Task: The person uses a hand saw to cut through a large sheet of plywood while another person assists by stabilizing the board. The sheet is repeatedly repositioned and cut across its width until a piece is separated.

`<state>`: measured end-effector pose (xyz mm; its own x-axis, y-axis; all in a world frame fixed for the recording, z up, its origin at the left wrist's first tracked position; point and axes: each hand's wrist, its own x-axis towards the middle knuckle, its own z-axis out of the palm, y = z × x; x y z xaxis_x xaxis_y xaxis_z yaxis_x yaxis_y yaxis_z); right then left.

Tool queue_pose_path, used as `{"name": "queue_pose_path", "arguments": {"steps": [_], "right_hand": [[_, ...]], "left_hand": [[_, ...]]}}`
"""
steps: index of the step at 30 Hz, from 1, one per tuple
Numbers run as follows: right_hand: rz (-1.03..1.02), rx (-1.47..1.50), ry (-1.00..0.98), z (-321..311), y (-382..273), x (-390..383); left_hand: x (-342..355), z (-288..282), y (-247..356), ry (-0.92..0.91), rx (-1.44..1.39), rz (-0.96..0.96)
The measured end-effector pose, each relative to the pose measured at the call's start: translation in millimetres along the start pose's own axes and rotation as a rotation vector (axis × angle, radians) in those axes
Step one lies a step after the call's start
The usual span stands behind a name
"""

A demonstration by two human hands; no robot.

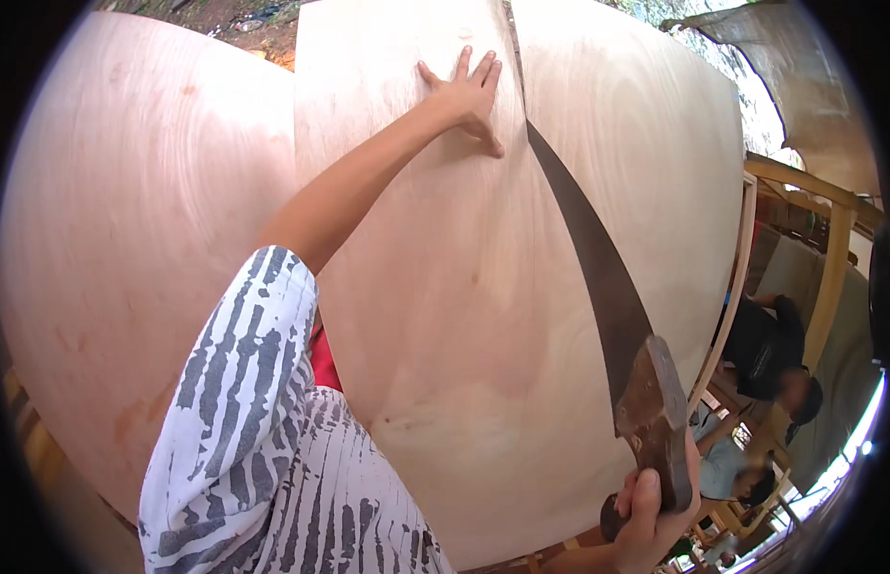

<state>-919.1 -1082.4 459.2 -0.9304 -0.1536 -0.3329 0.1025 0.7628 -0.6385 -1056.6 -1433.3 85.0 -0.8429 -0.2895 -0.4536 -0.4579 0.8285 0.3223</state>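
the handsaw (593, 263) stands tilted over a wide, pale plywood sheet (454, 297), the far end of its blade meeting the wood at the near end of a dark slit (518, 67) that runs in from the far edge. the blade is long, dull brown-grey and tapered, and seems curved, at least in part through the lens; its wooden handle (655, 402) is dark brown, blocky and worn. the sheet shows soft, wavy grain with pinkish patches. the right hand (655, 512) is closed round the handle near the lower edge of the view, probably so that the blade keeps a slant in line with the slit. the left hand (467, 100) lies palm down just left of the slit, fingers fanned and gripping nothing, presumably to steady the sheet close to the blade while staying clear of the teeth. a second sheet (139, 210) spreads along the left, beyond the patterned sleeve (234, 383). farther out at right are a timber frame (832, 277), a co-worker in a dark top (756, 340), another in a paler one (720, 467), and a brownish hanging cover (808, 86).
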Motion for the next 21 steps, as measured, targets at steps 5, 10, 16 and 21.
{"name": "queue_pose_path", "arguments": {"steps": [5,10,16,21], "right_hand": [[-0.319,0.062,-0.183,168.7,36.3,162.4],[-0.284,-0.34,-0.118,195.9,3.8,248.0],[0.014,-0.046,-0.215,70.7,11.3,100.1],[-0.006,-0.072,-0.106,-4.2,-4.3,3.2]], "left_hand": [[-13.9,4.4,-19.7,-0.007,0.023,-0.047],[5.5,2.7,19.2,-0.019,-0.064,0.064],[-7.2,-0.4,-22.3,-0.006,0.032,-0.04],[-1.9,1.4,2.9,0.009,0.009,0.002]]}}
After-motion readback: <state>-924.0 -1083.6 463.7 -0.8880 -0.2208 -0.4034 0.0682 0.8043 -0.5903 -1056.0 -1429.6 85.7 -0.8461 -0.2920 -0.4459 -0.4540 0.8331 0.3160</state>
